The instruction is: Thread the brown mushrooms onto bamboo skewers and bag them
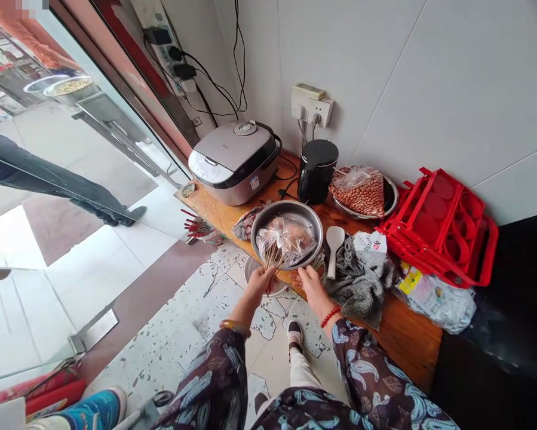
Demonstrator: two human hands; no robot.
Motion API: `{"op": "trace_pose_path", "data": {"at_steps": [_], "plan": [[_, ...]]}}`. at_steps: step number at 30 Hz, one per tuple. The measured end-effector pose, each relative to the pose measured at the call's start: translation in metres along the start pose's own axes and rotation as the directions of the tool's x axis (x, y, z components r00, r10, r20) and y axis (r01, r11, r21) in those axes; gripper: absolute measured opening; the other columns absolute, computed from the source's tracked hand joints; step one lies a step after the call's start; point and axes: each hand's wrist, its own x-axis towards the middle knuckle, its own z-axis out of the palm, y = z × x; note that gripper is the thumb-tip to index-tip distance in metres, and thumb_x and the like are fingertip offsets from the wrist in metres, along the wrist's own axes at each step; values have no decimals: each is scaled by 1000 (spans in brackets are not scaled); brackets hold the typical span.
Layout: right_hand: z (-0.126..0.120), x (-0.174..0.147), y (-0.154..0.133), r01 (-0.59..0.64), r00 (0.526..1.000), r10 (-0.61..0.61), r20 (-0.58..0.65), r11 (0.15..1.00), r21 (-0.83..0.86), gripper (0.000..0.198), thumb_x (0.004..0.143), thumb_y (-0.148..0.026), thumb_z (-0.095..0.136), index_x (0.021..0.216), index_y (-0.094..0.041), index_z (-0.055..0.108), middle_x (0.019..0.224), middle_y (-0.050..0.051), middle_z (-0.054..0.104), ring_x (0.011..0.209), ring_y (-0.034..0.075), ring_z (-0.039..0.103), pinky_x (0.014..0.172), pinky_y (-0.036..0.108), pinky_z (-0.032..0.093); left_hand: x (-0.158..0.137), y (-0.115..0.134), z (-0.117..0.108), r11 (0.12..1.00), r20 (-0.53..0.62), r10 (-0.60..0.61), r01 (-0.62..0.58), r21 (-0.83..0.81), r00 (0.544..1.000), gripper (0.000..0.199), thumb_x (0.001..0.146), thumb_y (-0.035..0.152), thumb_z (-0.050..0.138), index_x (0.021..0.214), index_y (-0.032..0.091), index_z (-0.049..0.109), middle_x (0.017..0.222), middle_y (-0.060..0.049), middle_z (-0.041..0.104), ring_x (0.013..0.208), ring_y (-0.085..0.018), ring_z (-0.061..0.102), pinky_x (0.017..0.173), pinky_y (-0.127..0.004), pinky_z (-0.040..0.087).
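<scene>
A round metal bowl (318, 234) sits at the front edge of the wooden bench, with a clear plastic bag of pale food (290, 233) inside it. Several thin wooden skewers (273, 255) fan upward over the bowl's near side. Their lower ends are in my left hand (260, 285), which is closed around them. My right hand (313, 288) is at the bowl's near right rim, fingers curled against it. Beneath the bowl, a second round container (252, 269) shows partly below the bench edge; my left hand hides some of it.
A rice cooker (235, 161) and black kettle (317, 170) stand behind. A white rice paddle (334, 248) and grey cloth (362, 278) lie to the right, near a bag of peanuts (360, 194) and red racks (442, 221). Glass door (71, 239) at left.
</scene>
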Motion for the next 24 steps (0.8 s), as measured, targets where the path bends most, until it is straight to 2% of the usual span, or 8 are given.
{"op": "trace_pose_path", "data": {"at_steps": [6,10,12,15,17,19,21,24], "plan": [[15,4,8,-51,999,51,11,999,10,28,76,-43,67,92,-22,57,103,5,67,79,16,68,59,26,51,-10,-10,-32,998,-76,40,-43,-36,996,55,72,64,63,96,15,56,81,-3,64,60,-11,60,55,-22,44],[2,-16,26,-134,991,135,21,990,-51,29,79,-37,66,103,-21,62,91,2,70,70,13,66,53,21,48,-45,-51,-55,981,-157,9,-39,-192,988,62,75,65,60,111,14,54,89,-6,64,68,-13,62,63,-26,48],[-9,-34,45,-199,979,201,15,975,-99,25,81,-35,65,100,-19,63,82,2,70,65,11,64,50,20,46,-67,-87,-70,972,-176,-50,8,-234,983,64,75,66,60,110,12,54,87,-6,64,66,-13,61,62,-26,47],[-26,-63,86,-313,949,316,-17,930,-192,20,87,-34,63,98,-17,64,82,3,68,65,11,64,54,21,48,-102,-152,-93,973,-207,-181,144,-183,961,64,72,65,62,109,12,55,87,-6,63,65,-12,60,62,-25,46],[-35,-82,118,-391,919,392,-51,882,-262,25,92,-34,59,107,-15,62,98,6,67,79,15,65,67,29,55,-124,-199,-106,961,-219,-268,246,-124,938,65,72,66,59,109,13,54,87,-5,63,64,-11,60,62,-25,46],[-43,-97,152,-451,889,451,-85,826,-337,32,93,-34,58,119,-16,58,116,8,62,96,20,64,81,39,55,-144,-246,-117,950,-225,-299,311,19,927,65,75,69,47,107,13,53,88,-6,64,64,-12,61,62,-25,47],[-48,-108,184,-490,864,490,-117,763,-423,36,93,-34,59,124,-17,56,124,9,59,103,22,62,86,44,54,-162,-289,-126,921,-223,-317,355,160,922,63,77,69,38,103,13,54,84,-7,64,62,-13,61,60,-26,47],[-55,-118,228,-510,837,524,-156,646,-568,35,93,-34,59,124,-17,56,123,9,59,103,22,62,86,43,54,-184,-347,-137,885,-221,-339,389,255,915,48,80,57,42,97,14,57,78,-7,64,63,-17,62,61,-29,46]]}}
